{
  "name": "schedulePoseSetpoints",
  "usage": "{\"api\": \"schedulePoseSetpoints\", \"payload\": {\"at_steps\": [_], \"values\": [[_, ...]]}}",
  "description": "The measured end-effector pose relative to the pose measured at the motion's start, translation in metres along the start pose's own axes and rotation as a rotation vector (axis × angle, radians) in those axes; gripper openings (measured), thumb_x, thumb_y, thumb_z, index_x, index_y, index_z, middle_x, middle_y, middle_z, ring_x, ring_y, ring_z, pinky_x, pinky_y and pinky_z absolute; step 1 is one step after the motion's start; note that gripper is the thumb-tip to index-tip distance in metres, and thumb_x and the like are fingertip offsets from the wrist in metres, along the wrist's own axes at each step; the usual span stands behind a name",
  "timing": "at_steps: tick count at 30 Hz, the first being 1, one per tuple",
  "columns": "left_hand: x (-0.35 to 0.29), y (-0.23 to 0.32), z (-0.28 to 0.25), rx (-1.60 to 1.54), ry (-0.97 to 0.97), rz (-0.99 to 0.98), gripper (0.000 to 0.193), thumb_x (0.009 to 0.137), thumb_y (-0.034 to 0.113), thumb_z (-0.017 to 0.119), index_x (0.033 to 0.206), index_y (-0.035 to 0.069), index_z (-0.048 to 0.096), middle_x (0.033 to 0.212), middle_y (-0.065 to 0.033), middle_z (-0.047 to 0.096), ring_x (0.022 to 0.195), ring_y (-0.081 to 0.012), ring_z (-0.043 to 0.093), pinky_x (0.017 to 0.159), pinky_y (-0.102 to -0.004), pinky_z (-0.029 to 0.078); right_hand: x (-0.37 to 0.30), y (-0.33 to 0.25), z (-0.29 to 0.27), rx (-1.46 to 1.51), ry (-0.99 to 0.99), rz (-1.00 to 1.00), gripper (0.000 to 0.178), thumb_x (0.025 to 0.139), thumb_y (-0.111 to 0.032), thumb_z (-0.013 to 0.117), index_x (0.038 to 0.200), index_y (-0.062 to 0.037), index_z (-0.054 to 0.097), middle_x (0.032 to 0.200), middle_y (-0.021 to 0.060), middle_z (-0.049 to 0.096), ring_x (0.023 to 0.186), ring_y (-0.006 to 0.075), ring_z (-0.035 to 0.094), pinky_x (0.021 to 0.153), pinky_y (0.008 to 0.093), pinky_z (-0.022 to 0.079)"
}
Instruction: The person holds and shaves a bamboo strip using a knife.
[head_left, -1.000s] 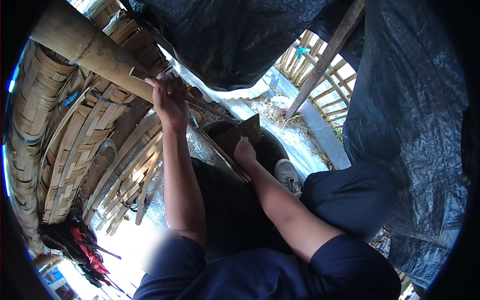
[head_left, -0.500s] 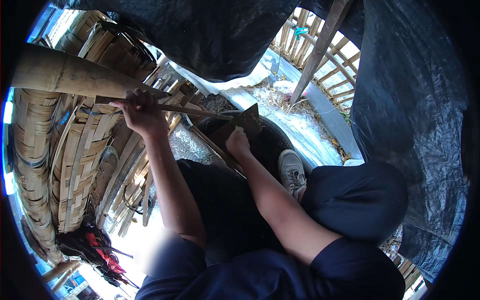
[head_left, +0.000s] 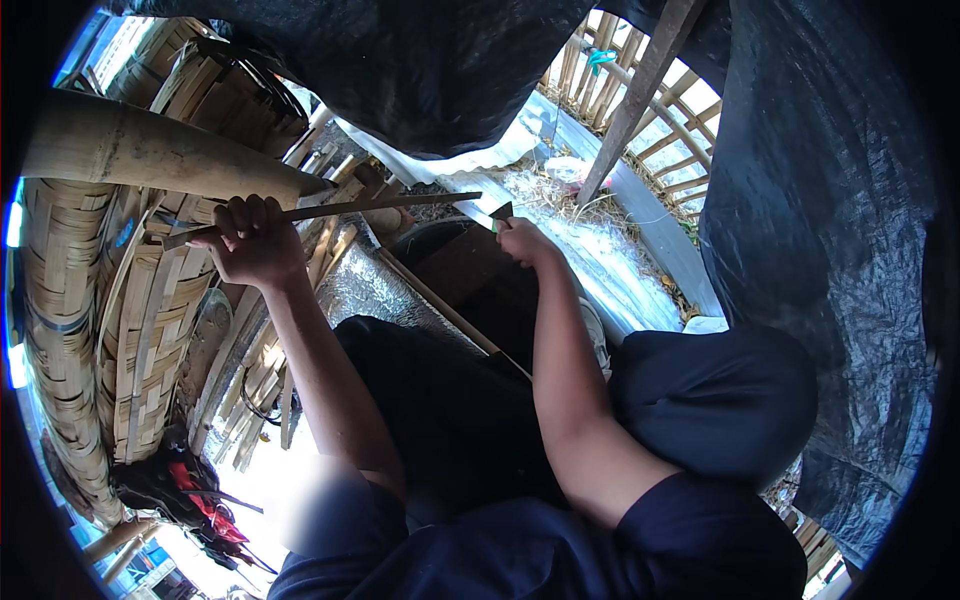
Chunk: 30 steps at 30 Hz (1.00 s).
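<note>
Left grip clasps thin strip; right grip, dark blade (strip's far end free).

We have bamboo panels on our left, a pole across them, slats between them and our legs. Before us, a strip runs rightward from our left fingers toward a blade in our right fingers. Between the sheet ahead and the sheet at right, a fence stands behind a post.

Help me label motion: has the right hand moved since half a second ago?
Yes: the right hand has moved up and rightward in the picture, closer to the slanted wooden post.
</note>
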<state>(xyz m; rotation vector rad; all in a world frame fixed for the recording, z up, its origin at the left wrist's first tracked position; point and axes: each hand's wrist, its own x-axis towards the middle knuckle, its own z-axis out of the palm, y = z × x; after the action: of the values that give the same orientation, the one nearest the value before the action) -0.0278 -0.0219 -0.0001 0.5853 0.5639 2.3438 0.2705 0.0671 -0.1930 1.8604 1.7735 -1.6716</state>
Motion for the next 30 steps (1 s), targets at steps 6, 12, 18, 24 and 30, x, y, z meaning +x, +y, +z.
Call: {"api": "schedulePoseSetpoints", "payload": {"at_steps": [6, 12, 18, 24, 30], "values": [[0.0, -0.002, -0.002, -0.018, -0.057, -0.04, 0.057, 0.093, 0.058, 0.042, 0.059, 0.015, 0.03, 0.061, 0.0021, 0.025, 0.06, -0.0141, 0.022, 0.055, -0.0303, 0.018, -0.001, 0.027, -0.021, -0.26, -0.347, 0.044, 0.034, 0.087, -0.042, 0.057, 0.086, -0.0116, 0.07, 0.066, -0.0002, 0.057, 0.053, 0.0106, 0.049, 0.05, 0.0286, 0.041], [0.0, -0.009, 0.004, -0.039, -0.046, -0.057, 0.057, 0.093, 0.058, 0.042, 0.058, 0.015, 0.029, 0.061, 0.0022, 0.024, 0.06, -0.0141, 0.022, 0.055, -0.0303, 0.018, 0.03, 0.07, 0.005, -0.033, 0.58, -0.047, 0.034, 0.089, -0.037, 0.056, 0.089, -0.0064, 0.07, 0.073, 0.01, 0.066, 0.066, 0.0234, 0.063, 0.061, 0.0356, 0.048], [0.001, -0.003, -0.003, -0.037, -0.04, -0.062, 0.056, 0.093, 0.058, 0.043, 0.059, 0.015, 0.029, 0.061, 0.0022, 0.024, 0.059, -0.0139, 0.021, 0.055, -0.0302, 0.018, 0.024, 0.091, -0.031, 0.063, 0.209, -0.059, 0.028, 0.09, -0.032, 0.06, 0.093, -0.0062, 0.071, 0.072, 0.0072, 0.065, 0.066, 0.0142, 0.059, 0.064, 0.0309, 0.046], [0.0, 0.001, -0.006, -0.044, -0.046, -0.063, 0.056, 0.092, 0.058, 0.044, 0.059, 0.015, 0.03, 0.06, 0.0022, 0.024, 0.058, -0.0138, 0.021, 0.054, -0.0303, 0.018, 0.009, 0.079, -0.02, -0.174, -0.17, 0.093, 0.029, 0.088, -0.035, 0.063, 0.092, -0.008, 0.072, 0.084, 0.0112, 0.07, 0.076, 0.023, 0.065, 0.074, 0.0367, 0.05], [0.0, -0.008, 0.001, -0.043, -0.015, -0.065, 0.056, 0.092, 0.058, 0.044, 0.059, 0.015, 0.03, 0.059, 0.0022, 0.025, 0.057, -0.0135, 0.021, 0.054, -0.0304, 0.017, 0.035, 0.119, 0.012, 0.199, 0.829, 0.1, 0.028, 0.089, -0.027, 0.058, 0.087, -0.0011, 0.069, 0.086, 0.0207, 0.068, 0.084, 0.0354, 0.066, 0.076, 0.0425, 0.05]]}}
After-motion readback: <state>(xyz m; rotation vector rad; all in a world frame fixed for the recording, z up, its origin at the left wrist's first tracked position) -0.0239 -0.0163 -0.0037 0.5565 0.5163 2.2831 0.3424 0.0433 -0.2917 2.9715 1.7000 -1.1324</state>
